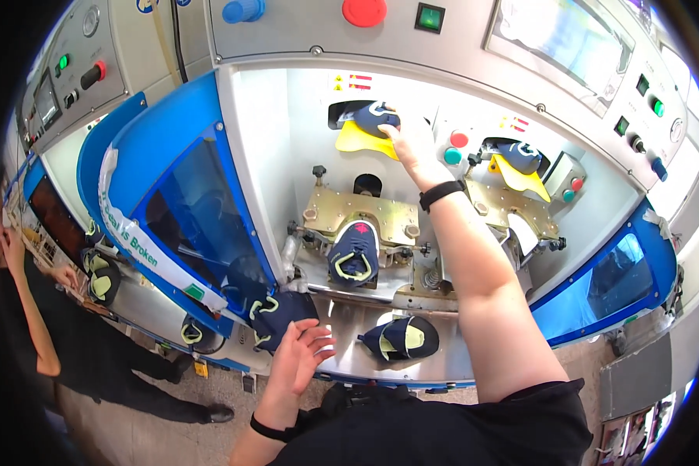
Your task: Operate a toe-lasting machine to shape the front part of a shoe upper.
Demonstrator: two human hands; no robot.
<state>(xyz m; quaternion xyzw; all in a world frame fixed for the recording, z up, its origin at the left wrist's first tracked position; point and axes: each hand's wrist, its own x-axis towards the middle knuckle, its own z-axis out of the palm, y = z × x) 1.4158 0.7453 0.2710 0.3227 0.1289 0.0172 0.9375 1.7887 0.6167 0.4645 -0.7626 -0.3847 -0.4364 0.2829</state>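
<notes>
My right hand [409, 146] reaches up into the machine and closes on the right side of a navy shoe upper [371, 118]. That upper sits over a yellow pad [357, 140] at a slot in the back wall; part of my grip is hidden. My left hand [303, 356] hangs at the front with fingers apart and nothing in it, beside dark navy shoe uppers [283, 313] on the metal ledge. Another navy upper with a lime-edged opening [406, 339] lies on the ledge between my arms. One more, with a red mark [356, 252], is set at the left brass-coloured clamp plate [365, 213].
A second station on the right holds a navy upper [520, 157] above a yellow pad [520, 180]. Red and green buttons [456, 147] sit between the stations. Blue-framed doors [182, 210] flank the opening. A co-worker [78, 334] stands at the far left.
</notes>
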